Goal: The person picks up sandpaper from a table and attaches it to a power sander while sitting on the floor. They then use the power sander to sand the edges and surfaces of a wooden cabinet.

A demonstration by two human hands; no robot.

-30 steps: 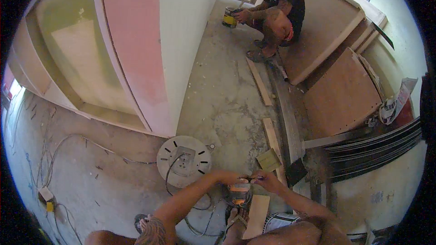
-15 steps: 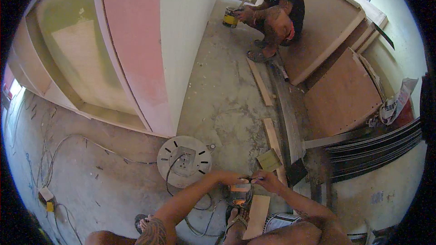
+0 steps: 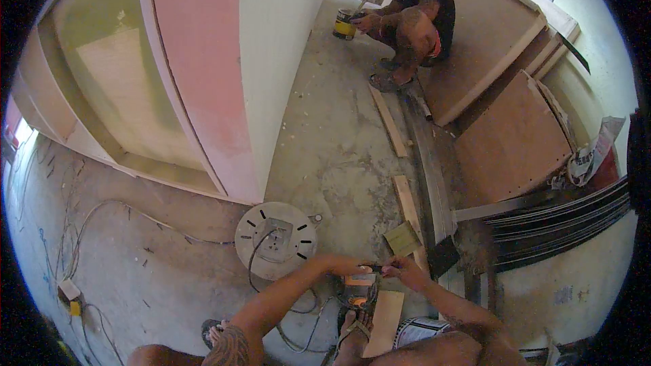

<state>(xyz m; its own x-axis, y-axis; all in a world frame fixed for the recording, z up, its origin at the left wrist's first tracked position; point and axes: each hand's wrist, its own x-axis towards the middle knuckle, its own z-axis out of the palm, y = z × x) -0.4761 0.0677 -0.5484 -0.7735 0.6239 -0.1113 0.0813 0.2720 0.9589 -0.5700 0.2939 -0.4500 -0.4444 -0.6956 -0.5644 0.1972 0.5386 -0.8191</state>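
Note:
My left hand (image 3: 348, 266) and my right hand (image 3: 405, 273) meet in front of me, low in the view. Their fingers are closed at the two ends of a small, dark, narrow piece (image 3: 373, 268), too small to identify. Just beneath the hands, an orange and black power tool (image 3: 359, 291) stands by my sandalled foot (image 3: 352, 332), with a dark cord near it. A pale wooden board (image 3: 385, 322) lies beside that foot, on the right.
A round white cable reel (image 3: 274, 272) stands left of my hands, a cord plugged into it. Wood strips (image 3: 388, 122) and a yellowish square piece (image 3: 402, 238) lie ahead. Another person (image 3: 424, 7) squats farther off by a can (image 3: 344, 25). Panels (image 3: 512, 139) lean at right.
My right hand has shifted slightly right, away from my left, and more of the dark piece shows between them. The squatting person's head has tilted a little.

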